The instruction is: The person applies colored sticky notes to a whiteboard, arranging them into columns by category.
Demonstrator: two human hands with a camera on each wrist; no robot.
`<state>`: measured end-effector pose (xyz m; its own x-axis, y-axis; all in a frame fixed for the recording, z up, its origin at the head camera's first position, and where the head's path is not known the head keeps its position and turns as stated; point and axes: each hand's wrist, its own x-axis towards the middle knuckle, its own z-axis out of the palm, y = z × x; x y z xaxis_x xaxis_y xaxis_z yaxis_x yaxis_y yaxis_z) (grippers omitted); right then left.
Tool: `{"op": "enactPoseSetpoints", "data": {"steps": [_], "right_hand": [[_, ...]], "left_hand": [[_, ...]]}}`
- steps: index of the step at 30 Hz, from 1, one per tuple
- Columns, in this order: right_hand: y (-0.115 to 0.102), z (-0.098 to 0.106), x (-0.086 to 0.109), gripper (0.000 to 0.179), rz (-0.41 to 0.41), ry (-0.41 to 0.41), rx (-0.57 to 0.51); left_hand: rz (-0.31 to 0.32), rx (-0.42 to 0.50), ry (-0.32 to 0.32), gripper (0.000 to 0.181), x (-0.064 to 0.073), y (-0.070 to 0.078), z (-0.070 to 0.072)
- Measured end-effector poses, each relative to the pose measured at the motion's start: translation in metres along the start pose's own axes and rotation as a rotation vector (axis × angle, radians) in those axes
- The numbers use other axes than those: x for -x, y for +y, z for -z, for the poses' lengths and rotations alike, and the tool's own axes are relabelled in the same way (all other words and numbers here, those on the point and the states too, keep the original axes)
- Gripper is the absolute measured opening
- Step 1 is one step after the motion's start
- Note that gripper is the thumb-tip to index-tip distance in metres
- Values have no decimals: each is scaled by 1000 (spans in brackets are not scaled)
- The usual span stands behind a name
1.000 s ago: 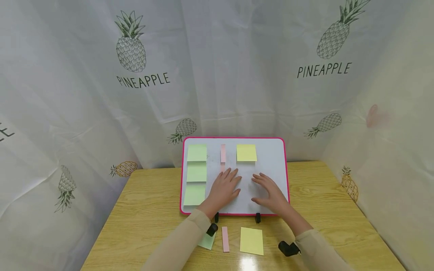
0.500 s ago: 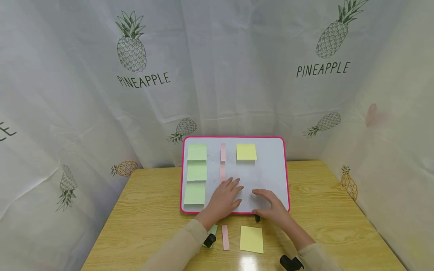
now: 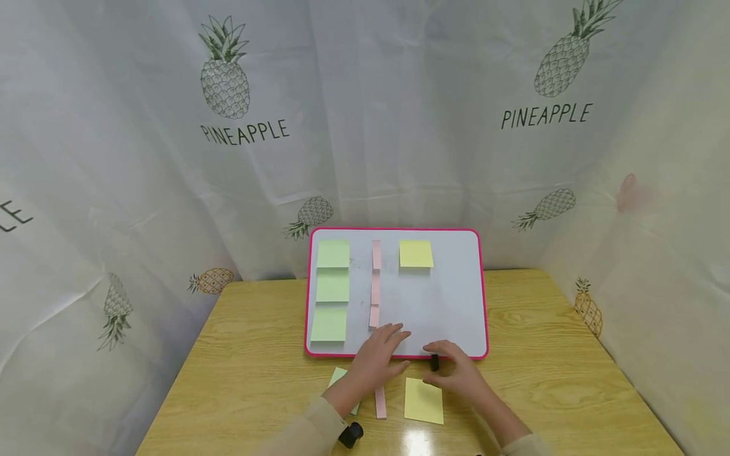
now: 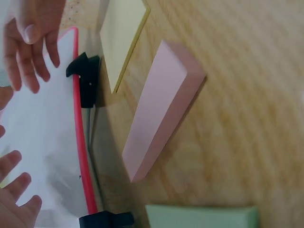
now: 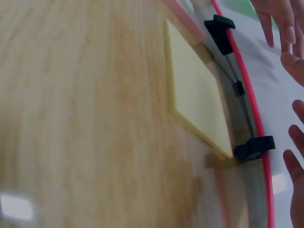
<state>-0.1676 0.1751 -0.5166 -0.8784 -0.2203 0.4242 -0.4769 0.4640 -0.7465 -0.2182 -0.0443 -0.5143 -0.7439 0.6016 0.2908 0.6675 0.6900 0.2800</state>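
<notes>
My left hand [image 3: 376, 358] hovers low in front of the whiteboard [image 3: 450, 297], fingers spread and nothing in them. Beneath its wrist lie a pink sticky-note pad [image 3: 380, 405] and a partly hidden green pad [image 3: 338, 375]. Close by the board's lower edge, my right hand [image 3: 456, 370] has loosely bent fingers with nothing between them; its thumb overlaps the top corner of a yellow sticky-note pad [image 3: 424, 405]. On the board, three green notes [image 3: 331, 285] form a column at left. Three pink strips [image 3: 375, 288] run down beside them, and one yellow note [image 3: 416, 253] is at upper middle.
The pink-rimmed board leans on a stand with black clips [image 5: 254, 147] and thin metal rods. A wooden table [image 3: 245, 373] lies under everything. Behind and at the sides hangs a white curtain [image 3: 388, 126] printed with pineapples.
Both hands have moved down the board toward the pads on the table, uncovering the lower pink strips. The right thumb now overlaps the yellow pad.
</notes>
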Motion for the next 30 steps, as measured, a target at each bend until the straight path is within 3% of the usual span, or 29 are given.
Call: {"op": "enactPoseSetpoints", "data": {"steps": [3,10,16,23,27,30], "right_hand": [[7,-7,8,53,54,2,-23],[35,-20,28,51,-81,-96,-74],[41,-28,39,50,-112,-120,-65],[43,-33,42,60,-150,-168,-50],[41,-34,42,65,-136,-188,8],[40,-35,42,69,-84,-180,86]], "left_hand": [[38,109,7,62,9,4,-1],[152,329,3,58,25,11,-10],[206,451,-26,41,36,10,-25],[324,572,-28,30,47,7,-43],[286,576,-36,29,51,6,-44],[186,459,-57,30,55,4,-44]]}}
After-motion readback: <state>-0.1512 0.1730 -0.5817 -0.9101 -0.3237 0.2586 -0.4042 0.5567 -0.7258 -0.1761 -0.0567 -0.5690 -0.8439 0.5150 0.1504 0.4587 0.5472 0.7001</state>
